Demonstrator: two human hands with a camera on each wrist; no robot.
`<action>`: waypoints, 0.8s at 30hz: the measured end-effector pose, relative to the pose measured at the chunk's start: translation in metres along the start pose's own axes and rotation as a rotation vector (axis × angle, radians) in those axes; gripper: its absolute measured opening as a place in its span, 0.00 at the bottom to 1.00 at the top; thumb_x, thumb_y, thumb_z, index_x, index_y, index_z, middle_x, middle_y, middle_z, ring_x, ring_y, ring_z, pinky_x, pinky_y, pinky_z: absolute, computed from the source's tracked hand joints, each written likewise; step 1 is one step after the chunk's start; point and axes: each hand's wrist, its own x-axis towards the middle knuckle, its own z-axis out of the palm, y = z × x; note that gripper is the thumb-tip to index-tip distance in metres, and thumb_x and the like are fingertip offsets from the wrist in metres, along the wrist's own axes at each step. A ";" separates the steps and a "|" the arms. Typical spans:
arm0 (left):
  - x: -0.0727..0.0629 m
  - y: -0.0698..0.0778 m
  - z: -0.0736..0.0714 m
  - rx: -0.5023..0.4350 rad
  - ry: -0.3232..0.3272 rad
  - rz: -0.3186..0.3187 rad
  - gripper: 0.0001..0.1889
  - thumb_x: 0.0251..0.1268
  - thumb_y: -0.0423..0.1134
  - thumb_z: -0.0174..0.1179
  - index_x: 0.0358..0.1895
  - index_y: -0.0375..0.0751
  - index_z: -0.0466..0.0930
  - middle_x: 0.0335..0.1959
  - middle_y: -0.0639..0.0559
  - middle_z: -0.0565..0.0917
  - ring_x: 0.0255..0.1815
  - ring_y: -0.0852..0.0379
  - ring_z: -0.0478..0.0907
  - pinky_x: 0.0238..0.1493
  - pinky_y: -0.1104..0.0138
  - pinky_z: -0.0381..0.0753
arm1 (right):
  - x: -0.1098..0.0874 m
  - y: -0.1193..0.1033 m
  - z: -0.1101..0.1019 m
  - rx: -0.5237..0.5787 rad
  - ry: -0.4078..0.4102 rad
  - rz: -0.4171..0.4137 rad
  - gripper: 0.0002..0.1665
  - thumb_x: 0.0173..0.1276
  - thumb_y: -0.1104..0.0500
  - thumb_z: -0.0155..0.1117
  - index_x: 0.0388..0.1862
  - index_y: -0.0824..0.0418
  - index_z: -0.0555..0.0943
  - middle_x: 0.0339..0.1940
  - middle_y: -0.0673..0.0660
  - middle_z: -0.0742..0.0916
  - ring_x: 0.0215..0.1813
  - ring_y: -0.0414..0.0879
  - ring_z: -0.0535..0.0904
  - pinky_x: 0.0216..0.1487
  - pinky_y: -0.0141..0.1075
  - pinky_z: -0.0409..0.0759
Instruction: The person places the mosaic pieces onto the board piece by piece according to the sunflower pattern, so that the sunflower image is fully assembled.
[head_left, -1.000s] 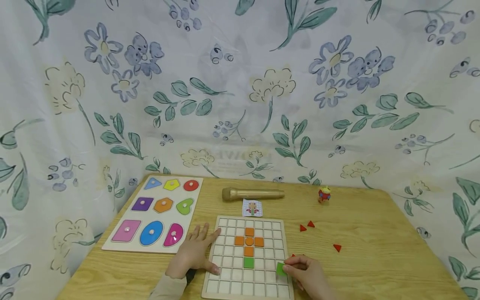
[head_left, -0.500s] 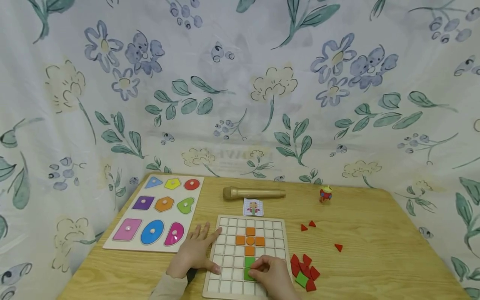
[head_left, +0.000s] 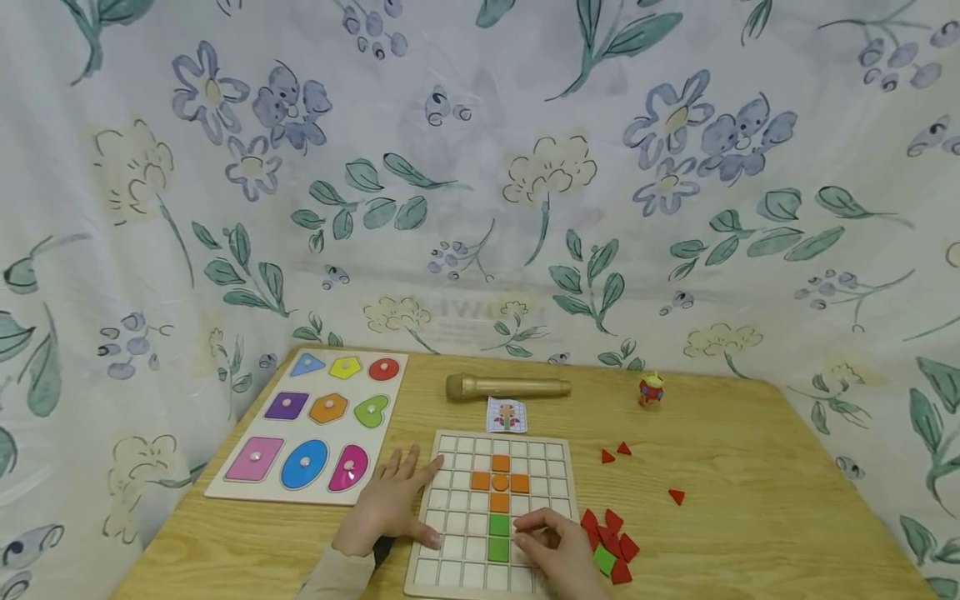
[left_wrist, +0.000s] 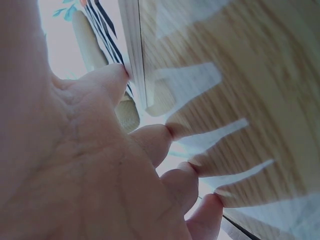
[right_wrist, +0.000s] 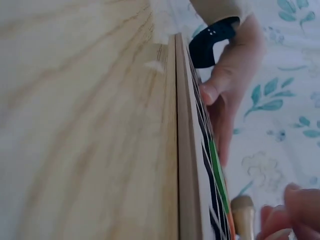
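A wooden grid board (head_left: pixel 427 574) lies on the table. My left hand (head_left: pixel 390 504) spreads over its left edge, thumb and index finger touching the frame. In the left wrist view the fingers (left_wrist: pixel 182 187) reach along the board's side. My right hand (head_left: pixel 561 554) hovers over the board's right part, thumb and index fingertip a little apart with nothing visible between them. Just left of those fingertips, a green square tile (head_left: pixel 498 549) sits in a cell, below another green tile (head_left: pixel 498 524). Above them orange tiles (head_left: pixel 499 502) form a cross around a round orange piece (head_left: pixel 500 482).
Right of the board lies a pile of red pieces (head_left: pixel 628 547) with a green square (head_left: pixel 603 561); several red triangles (head_left: pixel 677 497) are scattered beyond. A pattern card (head_left: pixel 507 415), gold microphone (head_left: pixel 517 387) and small toy figure (head_left: pixel 651 389) stand behind. A shape puzzle board (head_left: pixel 247 487) lies left.
My right hand carried a green tile leftward from the board's right edge, set it under the first green tile, then let go and drew slightly right. The left hand stayed put.
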 end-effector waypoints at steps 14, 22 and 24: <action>0.000 -0.002 0.001 -0.003 0.007 -0.010 0.60 0.31 0.61 0.76 0.74 0.48 0.59 0.76 0.31 0.54 0.76 0.26 0.46 0.72 0.35 0.51 | -0.030 0.020 -0.057 -0.018 0.351 0.062 0.17 0.59 0.64 0.70 0.47 0.67 0.83 0.33 0.49 0.87 0.27 0.35 0.76 0.28 0.27 0.76; -0.001 0.000 0.001 -0.009 0.004 -0.008 0.59 0.32 0.61 0.76 0.74 0.48 0.59 0.76 0.31 0.54 0.76 0.25 0.45 0.72 0.35 0.51 | -0.034 0.025 -0.091 -0.292 0.219 0.065 0.22 0.52 0.61 0.76 0.47 0.60 0.83 0.34 0.52 0.87 0.26 0.35 0.73 0.26 0.26 0.72; -0.001 0.000 0.000 -0.010 0.007 -0.007 0.59 0.31 0.61 0.77 0.74 0.48 0.59 0.76 0.30 0.54 0.76 0.25 0.46 0.71 0.35 0.51 | -0.033 0.026 -0.096 -0.363 0.154 0.023 0.24 0.50 0.58 0.78 0.47 0.59 0.83 0.36 0.51 0.85 0.27 0.33 0.72 0.27 0.26 0.71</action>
